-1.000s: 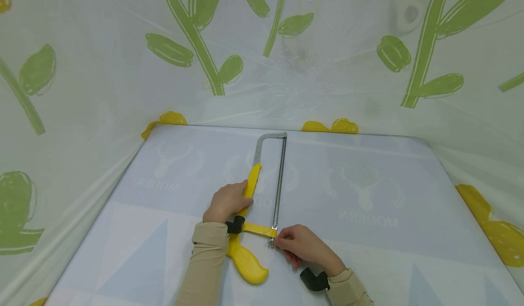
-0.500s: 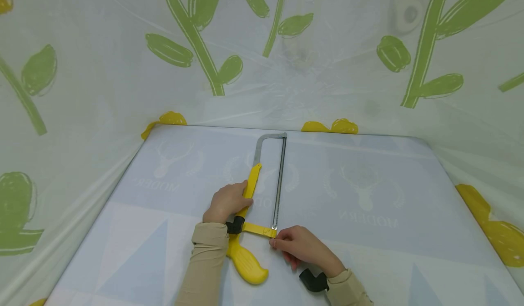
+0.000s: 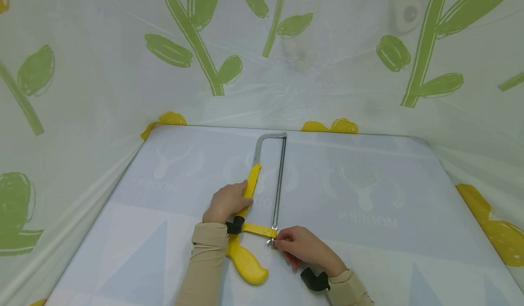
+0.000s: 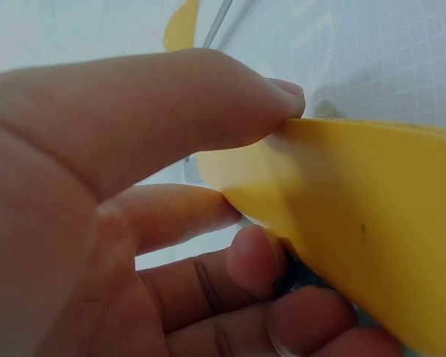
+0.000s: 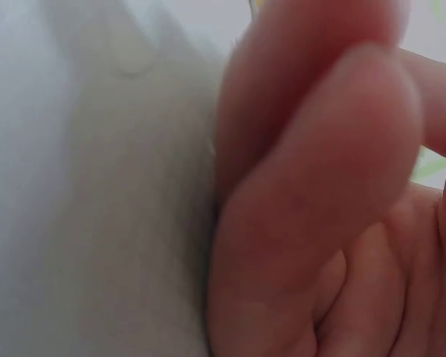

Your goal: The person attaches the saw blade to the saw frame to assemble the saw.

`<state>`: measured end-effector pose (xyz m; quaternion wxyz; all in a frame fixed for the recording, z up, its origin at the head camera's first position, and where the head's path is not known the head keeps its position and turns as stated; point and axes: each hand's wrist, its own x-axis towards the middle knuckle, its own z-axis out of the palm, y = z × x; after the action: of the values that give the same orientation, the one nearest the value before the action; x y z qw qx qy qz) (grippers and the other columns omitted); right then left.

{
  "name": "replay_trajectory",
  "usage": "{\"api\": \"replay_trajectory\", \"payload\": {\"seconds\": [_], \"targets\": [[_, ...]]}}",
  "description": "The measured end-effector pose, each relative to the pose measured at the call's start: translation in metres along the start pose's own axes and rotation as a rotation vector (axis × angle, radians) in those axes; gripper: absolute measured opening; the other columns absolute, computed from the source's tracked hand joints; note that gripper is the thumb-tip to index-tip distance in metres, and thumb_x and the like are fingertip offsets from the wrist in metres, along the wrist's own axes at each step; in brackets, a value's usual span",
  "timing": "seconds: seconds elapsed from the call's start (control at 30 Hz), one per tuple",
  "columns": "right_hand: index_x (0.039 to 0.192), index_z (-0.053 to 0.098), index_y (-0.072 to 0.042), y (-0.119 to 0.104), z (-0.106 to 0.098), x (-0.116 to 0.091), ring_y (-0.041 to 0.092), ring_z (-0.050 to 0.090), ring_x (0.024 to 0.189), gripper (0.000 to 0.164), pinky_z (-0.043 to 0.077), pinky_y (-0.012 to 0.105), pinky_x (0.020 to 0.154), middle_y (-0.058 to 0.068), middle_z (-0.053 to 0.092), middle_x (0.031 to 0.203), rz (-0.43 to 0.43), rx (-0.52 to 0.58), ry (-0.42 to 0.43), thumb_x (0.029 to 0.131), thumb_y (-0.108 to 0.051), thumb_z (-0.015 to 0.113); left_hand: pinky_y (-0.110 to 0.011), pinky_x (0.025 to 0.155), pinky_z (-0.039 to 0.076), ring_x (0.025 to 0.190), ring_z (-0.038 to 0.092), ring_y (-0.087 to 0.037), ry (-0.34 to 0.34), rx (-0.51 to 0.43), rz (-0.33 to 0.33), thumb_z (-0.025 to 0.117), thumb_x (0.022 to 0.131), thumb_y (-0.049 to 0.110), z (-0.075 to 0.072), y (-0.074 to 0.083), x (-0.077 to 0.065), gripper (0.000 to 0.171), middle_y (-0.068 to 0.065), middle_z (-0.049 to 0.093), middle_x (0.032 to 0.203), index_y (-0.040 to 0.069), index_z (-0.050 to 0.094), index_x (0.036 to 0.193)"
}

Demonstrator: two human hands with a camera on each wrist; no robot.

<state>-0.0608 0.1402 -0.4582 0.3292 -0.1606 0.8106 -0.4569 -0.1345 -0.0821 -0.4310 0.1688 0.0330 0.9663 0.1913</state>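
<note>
A hacksaw with a yellow frame (image 3: 251, 188) and yellow handle (image 3: 249, 266) lies flat on the table. My left hand (image 3: 229, 201) grips the frame's long bar, thumb on one side and fingers on the other; the left wrist view shows this yellow bar (image 4: 372, 216) up close. The steel blade (image 3: 279, 183) runs along the saw's right side. At its near end sits a silver wing nut (image 3: 270, 242), and my right hand (image 3: 300, 244) has thumb and forefinger at its right edge. In the right wrist view, curled fingers (image 5: 312, 208) hide the nut.
The white table (image 3: 368, 269) carries faint deer-head prints and blue triangles. Behind it hangs a pale sheet (image 3: 327, 83) with green leaves and yellow flowers. Black wrist-camera mounts (image 3: 314, 279) sit at both cuffs.
The right fingertips moved left over the wing nut half a second ago, then drew back right, so the nut shows again. The left hand and hacksaw have stayed put.
</note>
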Motion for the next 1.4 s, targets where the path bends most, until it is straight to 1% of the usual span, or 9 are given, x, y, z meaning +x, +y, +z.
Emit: {"api": "replay_trajectory", "payload": {"seconds": [0.07,0.2,0.37,0.57,0.7,0.83,1.0,1.3,1.4], "targets": [[0.083,0.063,-0.016,0.0,0.0002,0.0001,0.017,0.048,0.038,0.018,0.037,0.027,0.038,0.001,0.05,0.051,0.006,0.008,0.003,0.087,-0.03,0.054,-0.031,0.063,0.039,0.071,0.047,-0.019,0.001,0.0,0.001,0.061,0.08,0.031,0.0001,-0.0002,0.0,0.064,-0.004,0.058,0.094,0.011,0.038,0.137],[0.081,0.063,-0.016,-0.0003,0.0019,0.0002,0.016,0.048,0.037,0.018,0.037,0.028,0.037,0.0,0.05,0.05,0.016,0.005,0.024,0.086,-0.031,0.056,-0.031,0.065,0.039,0.072,0.047,-0.019,0.006,0.002,0.008,0.061,0.08,0.031,0.0005,-0.0006,0.0004,0.064,-0.005,0.058,0.098,0.011,0.038,0.136],[0.076,0.06,-0.013,-0.0007,0.003,0.0002,0.016,0.048,0.035,0.023,0.036,0.028,0.036,-0.001,0.049,0.048,0.016,-0.025,0.052,0.084,-0.034,0.059,-0.032,0.065,0.039,0.072,0.047,-0.019,0.008,0.0,0.009,0.061,0.08,0.03,0.0001,-0.0001,-0.0004,0.064,-0.004,0.058,0.096,0.01,0.039,0.136],[0.073,0.059,-0.012,-0.0001,0.0016,0.0015,0.016,0.048,0.034,0.027,0.038,0.029,0.036,0.0,0.049,0.047,0.003,-0.029,0.042,0.084,-0.037,0.058,-0.033,0.07,0.041,0.076,0.048,-0.02,0.009,-0.004,-0.002,0.061,0.08,0.03,0.0002,-0.0003,-0.0016,0.063,-0.007,0.057,0.113,0.011,0.039,0.136],[0.072,0.059,-0.012,0.0006,0.0015,0.0014,0.016,0.048,0.034,0.027,0.037,0.028,0.036,-0.001,0.05,0.048,0.005,-0.029,0.038,0.084,-0.037,0.058,-0.033,0.071,0.041,0.078,0.048,-0.02,0.007,0.0,-0.002,0.061,0.081,0.03,0.0012,-0.0004,-0.0011,0.063,-0.008,0.056,0.116,0.011,0.039,0.136],[0.07,0.059,-0.013,0.0017,0.0018,0.0012,0.015,0.049,0.034,0.027,0.038,0.029,0.036,-0.001,0.05,0.047,-0.003,-0.035,0.04,0.084,-0.036,0.058,-0.033,0.069,0.041,0.076,0.048,-0.019,0.005,-0.001,0.004,0.06,0.081,0.03,0.0014,-0.0009,-0.0002,0.063,-0.008,0.056,0.114,0.01,0.038,0.136],[0.071,0.061,-0.014,0.0044,0.0012,0.0017,0.016,0.049,0.035,0.026,0.039,0.03,0.036,-0.001,0.05,0.048,-0.024,-0.045,0.033,0.085,-0.036,0.057,-0.033,0.067,0.04,0.074,0.048,-0.019,0.007,-0.002,0.012,0.06,0.081,0.03,0.0004,-0.0009,-0.0006,0.063,-0.006,0.059,0.105,0.011,0.038,0.137],[0.074,0.063,-0.016,0.0044,0.0019,0.0015,0.018,0.049,0.034,0.034,0.039,0.031,0.036,0.0,0.05,0.046,-0.035,-0.047,0.033,0.087,-0.045,0.05,-0.031,0.063,0.039,0.07,0.047,-0.018,0.012,-0.007,0.017,0.06,0.08,0.03,0.0011,-0.0011,-0.0002,0.064,-0.003,0.058,0.09,0.011,0.038,0.136],[0.075,0.062,-0.015,0.0027,0.002,0.0008,0.018,0.049,0.034,0.035,0.039,0.031,0.036,0.0,0.049,0.046,-0.033,-0.046,0.031,0.087,-0.046,0.05,-0.031,0.063,0.039,0.07,0.047,-0.018,0.01,-0.008,0.013,0.061,0.08,0.03,0.0007,-0.0007,-0.0005,0.064,-0.003,0.058,0.089,0.011,0.038,0.137]]}}
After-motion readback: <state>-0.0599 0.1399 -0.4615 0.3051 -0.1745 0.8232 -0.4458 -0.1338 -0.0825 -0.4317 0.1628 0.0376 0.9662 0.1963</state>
